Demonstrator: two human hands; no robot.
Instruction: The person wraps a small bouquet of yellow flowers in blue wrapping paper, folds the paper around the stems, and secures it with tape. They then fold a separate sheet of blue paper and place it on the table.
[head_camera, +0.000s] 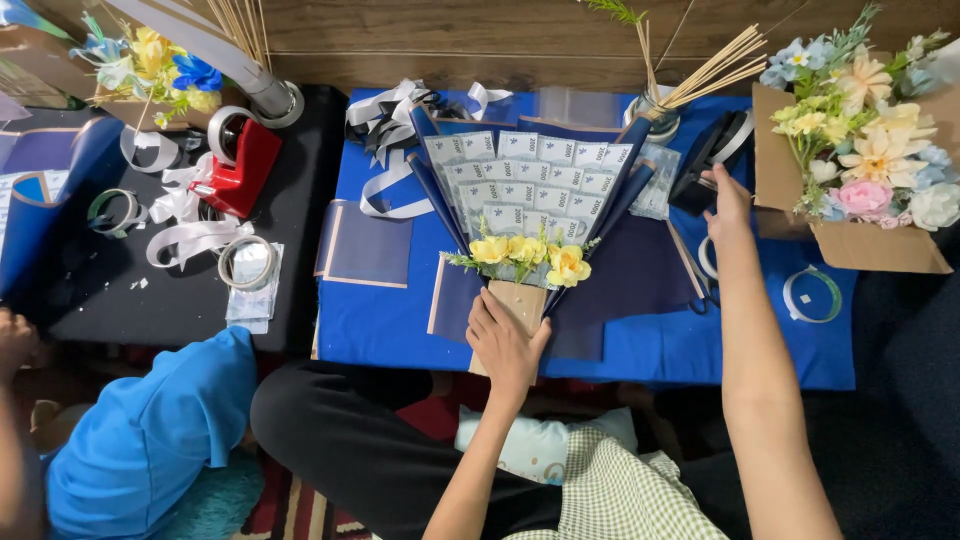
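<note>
A fan-shaped bouquet of folded banknotes (530, 185) lies on a blue table (640, 350), wrapped in dark blue paper, with yellow artificial flowers (530, 252) at its lower edge. My left hand (503, 345) grips its brown paper handle (522, 298) at the bottom. My right hand (728, 200) reaches to the right of the bouquet and rests on a black tape dispenser (715, 152); whether its fingers close on the dispenser is unclear.
A cardboard box of artificial flowers (860, 130) stands at the right. A jar of wooden sticks (662, 112) stands behind the bouquet. At left a black table (150, 310) carries a red tape dispenser (243, 165), tape rolls and white ribbon. Another person in blue (150, 430) sits at lower left.
</note>
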